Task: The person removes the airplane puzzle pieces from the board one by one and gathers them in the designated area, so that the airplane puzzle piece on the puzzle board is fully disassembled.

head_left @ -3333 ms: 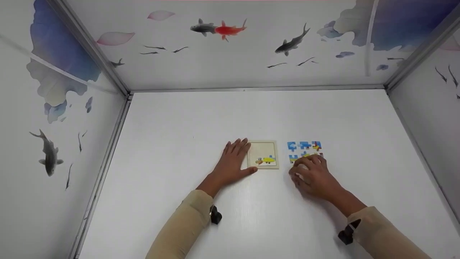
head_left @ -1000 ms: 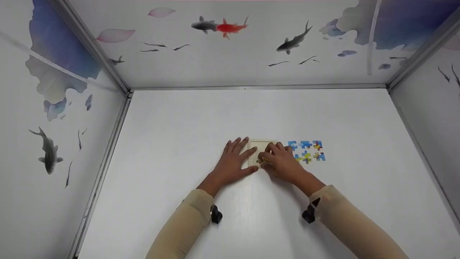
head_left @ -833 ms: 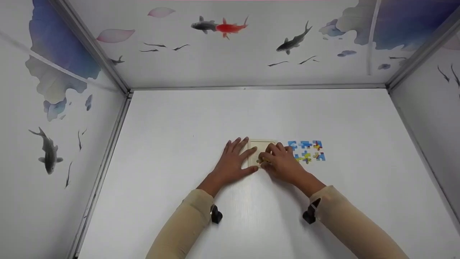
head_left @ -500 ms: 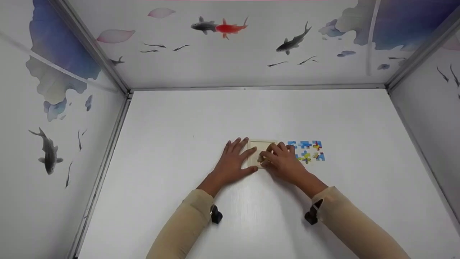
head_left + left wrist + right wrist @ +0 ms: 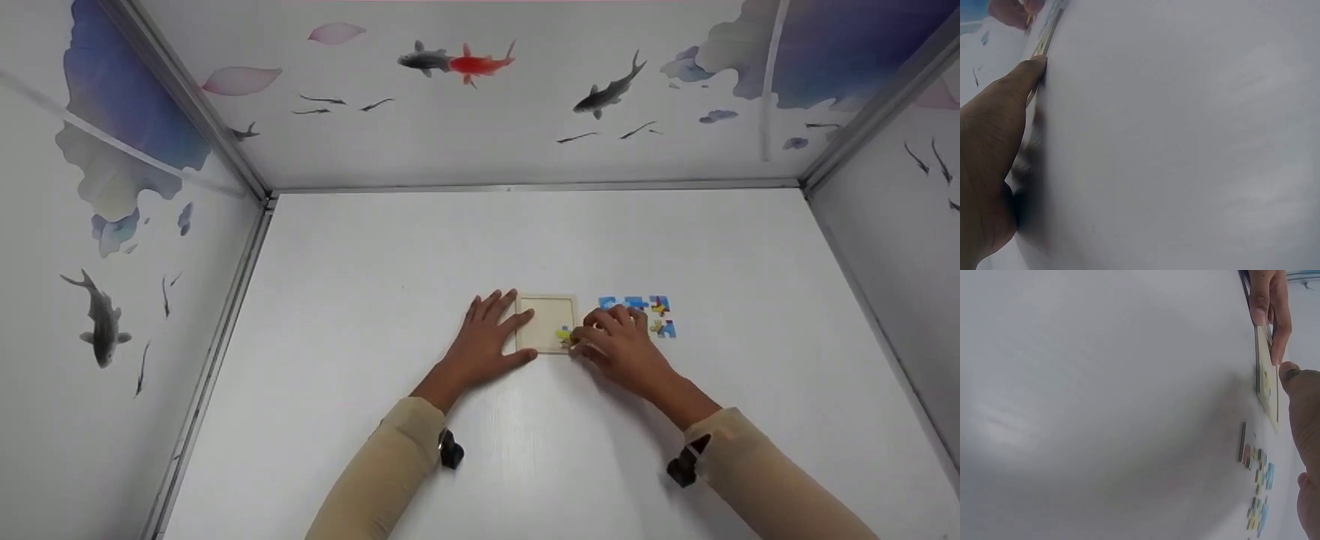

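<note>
A small square wooden puzzle tray (image 5: 541,319) lies on the white table. One yellow and blue jigsaw piece (image 5: 564,337) sits in its lower right corner. My left hand (image 5: 489,341) rests along the tray's left side, its fingers straight and its thumb (image 5: 1030,70) against the near edge. At the tray's lower right corner, my right hand (image 5: 622,351) has its fingers curled and appears to pinch a jigsaw piece, mostly hidden by the fingertips. In the right wrist view, the right thumb (image 5: 1294,377) is beside the tray (image 5: 1265,379).
Several loose jigsaw pieces (image 5: 660,304) lie in rows right of the tray, some hidden behind the right hand. Walls printed with fish (image 5: 480,61) enclose the table (image 5: 390,247) at the back and both sides.
My right hand went from the loose pieces onto the tray, then drew back right to its corner. The orange-marked piece beside the yellow one has left the tray. My left hand stays, its index finger spread inward.
</note>
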Demonstrator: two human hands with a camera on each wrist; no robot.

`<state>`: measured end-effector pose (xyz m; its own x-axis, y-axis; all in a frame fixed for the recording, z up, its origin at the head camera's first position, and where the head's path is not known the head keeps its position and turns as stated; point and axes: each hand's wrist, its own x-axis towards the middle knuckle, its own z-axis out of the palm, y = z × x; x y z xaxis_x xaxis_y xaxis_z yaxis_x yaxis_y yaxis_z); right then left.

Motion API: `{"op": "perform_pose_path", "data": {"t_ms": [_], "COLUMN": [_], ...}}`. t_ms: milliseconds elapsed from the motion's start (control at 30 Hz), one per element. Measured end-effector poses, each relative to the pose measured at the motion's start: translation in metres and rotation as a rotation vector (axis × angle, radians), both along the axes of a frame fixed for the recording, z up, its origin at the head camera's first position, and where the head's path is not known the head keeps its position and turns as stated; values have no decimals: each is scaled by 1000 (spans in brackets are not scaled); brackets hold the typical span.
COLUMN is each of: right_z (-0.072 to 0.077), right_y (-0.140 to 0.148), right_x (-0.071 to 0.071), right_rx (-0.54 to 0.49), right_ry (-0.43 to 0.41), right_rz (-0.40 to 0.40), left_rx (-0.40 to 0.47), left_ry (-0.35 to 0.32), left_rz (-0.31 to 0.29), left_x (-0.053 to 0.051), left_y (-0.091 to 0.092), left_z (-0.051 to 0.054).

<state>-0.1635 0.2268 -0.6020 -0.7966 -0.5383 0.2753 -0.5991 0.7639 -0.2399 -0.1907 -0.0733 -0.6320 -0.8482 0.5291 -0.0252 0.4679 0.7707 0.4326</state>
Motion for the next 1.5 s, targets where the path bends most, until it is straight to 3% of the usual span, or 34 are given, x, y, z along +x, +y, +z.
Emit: {"op": "perform_pose_path", "data": {"t_ms": [300,600,1000,1300,1500], "right_z": [-1,-4,-11,-16,-18], "right_y": [33,64,90,92,92], "right_x": [18,32,37,39,38], "right_rx": [-38,-97,-77,-44,-55], "right_ry": [-23,-8,22,4,43], "right_rz": [-65,-92,-105,-93,-56], "left_rx": [-12,26,15,11,33], "left_ry": [-10,14,11,3,-8], "left_rz": [20,4,0,5,16], "left_x": [1,2,-1,-1,2], "left_y": [1,-1,-2,0,1], "left_z": [-5,-2,-1,0,3]}}
